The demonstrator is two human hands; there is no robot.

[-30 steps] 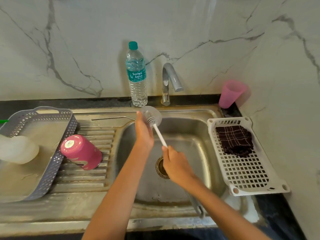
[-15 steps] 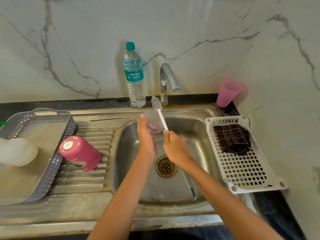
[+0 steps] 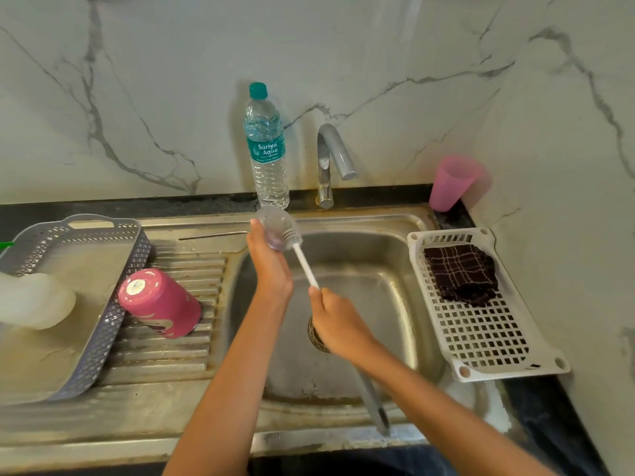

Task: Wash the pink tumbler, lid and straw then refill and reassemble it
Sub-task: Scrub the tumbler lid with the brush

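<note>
Lid - clear, held over the sink in the left hand, fingers curled round its edge. Right hand grips the white handle of the brush, bristle head against the lid. Tumbler rests base-up and tilted on the drainboard, touching the grey basket. Straw lies flat on the sink ledge, just left of the left hand. Bottle and tap at the back - white tray with dark cloth on the worktop to the right.

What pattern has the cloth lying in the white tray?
The cloth is dark brown with thin pale checks, best seen in the head view.
</note>
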